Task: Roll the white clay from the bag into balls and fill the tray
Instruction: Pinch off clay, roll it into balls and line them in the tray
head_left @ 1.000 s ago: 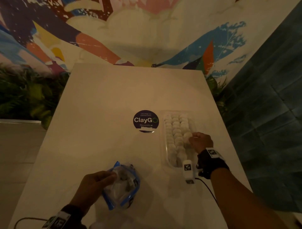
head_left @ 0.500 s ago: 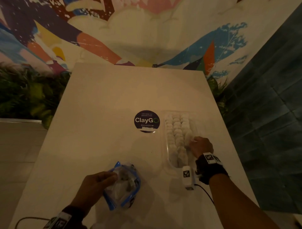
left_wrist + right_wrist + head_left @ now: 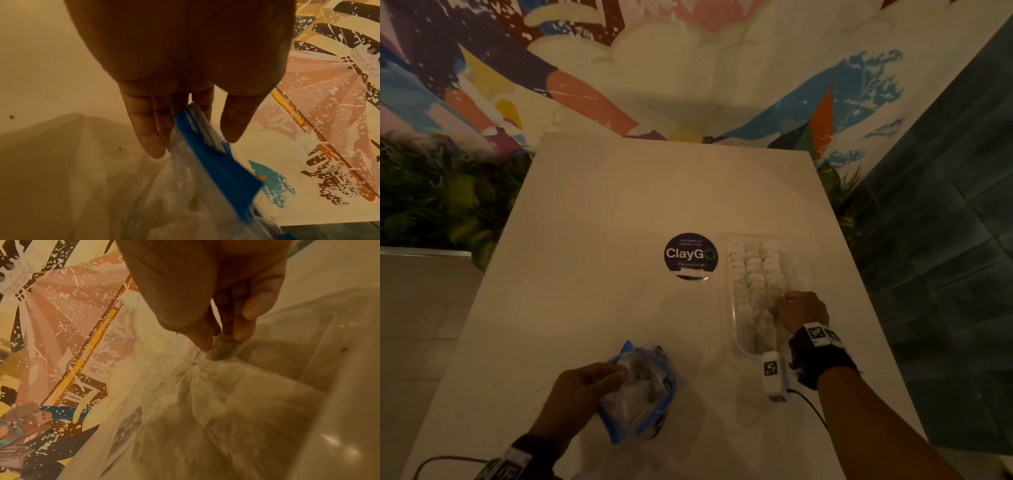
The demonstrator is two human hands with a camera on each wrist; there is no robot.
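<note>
Task looked nearly done. Clear plastic tray (image 3: 796,274), at 2 o'clock from table centre, held three rows of white clay balls (image 3: 753,270); only its near right side seemed unfilled. Right hand (image 3: 803,310) pinched one ball (image 3: 223,348) low over that gap. Left hand (image 3: 582,397) at 7 o'clock, fingers (image 3: 148,129) and thumb gripping the blue-edged zip bag (image 3: 640,390), little white clay visible inside.

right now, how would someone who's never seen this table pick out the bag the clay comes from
Start at the pale table and find the round dark ClayGo sticker near its middle. Come toward the near edge from there: the bag lies there, gripped by the left hand. It is the only crumpled clear plastic with a blue strip, unlike the rigid clear tray of white balls to its right.
</note>
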